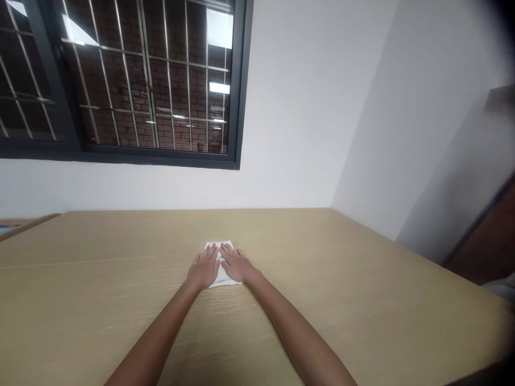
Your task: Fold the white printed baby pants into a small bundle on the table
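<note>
A small white folded cloth (222, 277) lies flat on a wide tan surface (341, 300), which looks like a bed or mattress covering. Both my hands rest on it, palms down. My left hand (204, 268) covers the cloth's left side, fingers stretched forward. On its right side lies my right hand (235, 265), also with fingers extended, the thumbs nearly meeting over the middle. Faint markings show on the cloth between them. Much of the cloth is hidden under the hands.
White walls (289, 107) border the surface at the back and right. A dark-framed window (237, 107) with metal bars sits above the back left. Fine wrinkles and a crease run across the tan covering. A wooden edge (36, 221) shows at far left.
</note>
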Demonstrator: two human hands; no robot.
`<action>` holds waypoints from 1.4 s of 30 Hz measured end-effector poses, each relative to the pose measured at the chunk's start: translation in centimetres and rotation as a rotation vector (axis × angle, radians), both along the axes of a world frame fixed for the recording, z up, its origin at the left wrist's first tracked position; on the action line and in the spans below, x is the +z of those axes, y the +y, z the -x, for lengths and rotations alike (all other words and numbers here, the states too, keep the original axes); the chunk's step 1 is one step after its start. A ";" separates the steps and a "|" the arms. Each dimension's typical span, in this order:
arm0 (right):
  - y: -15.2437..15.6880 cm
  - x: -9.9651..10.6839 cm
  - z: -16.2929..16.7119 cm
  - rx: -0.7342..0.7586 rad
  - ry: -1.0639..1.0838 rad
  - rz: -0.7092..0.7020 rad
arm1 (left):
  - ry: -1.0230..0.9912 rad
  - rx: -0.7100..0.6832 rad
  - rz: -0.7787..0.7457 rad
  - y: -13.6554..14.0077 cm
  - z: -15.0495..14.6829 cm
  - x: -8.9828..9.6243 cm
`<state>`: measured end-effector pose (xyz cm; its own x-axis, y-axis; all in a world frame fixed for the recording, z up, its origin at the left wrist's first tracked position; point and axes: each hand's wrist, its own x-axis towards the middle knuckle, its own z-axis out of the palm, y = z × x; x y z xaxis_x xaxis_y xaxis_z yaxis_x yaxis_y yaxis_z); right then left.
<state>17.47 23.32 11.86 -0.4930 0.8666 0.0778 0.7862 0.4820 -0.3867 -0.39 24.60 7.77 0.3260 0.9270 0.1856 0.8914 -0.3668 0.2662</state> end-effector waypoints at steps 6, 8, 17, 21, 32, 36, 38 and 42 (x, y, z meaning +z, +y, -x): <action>-0.3 0.1 -1.5 0.030 -0.033 0.033 | 0.013 0.043 0.053 -0.2 1.2 0.1; -0.6 -0.1 -2.4 0.034 -0.019 0.027 | 0.006 0.062 0.054 -0.4 1.7 -0.1; -3.4 -0.1 -4.5 0.036 0.318 -0.236 | -0.119 0.215 -0.124 -2.2 4.6 0.1; -4.9 -0.2 -4.5 0.042 0.416 -0.330 | -0.200 0.121 -0.214 -3.6 5.7 1.2; -7.1 -1.2 -3.5 0.147 0.328 -0.426 | -0.267 -0.212 -0.206 -9.3 4.4 2.0; -7.8 -1.2 -3.7 0.129 0.325 -0.445 | -0.228 -0.248 -0.202 -10.0 4.2 2.5; -8.4 -1.2 -3.9 0.128 0.336 -0.441 | -0.198 -0.263 -0.194 -10.4 4.0 2.7; -9.6 -1.1 -4.4 0.171 0.332 -0.432 | -0.206 -0.274 -0.159 -11.1 3.6 3.5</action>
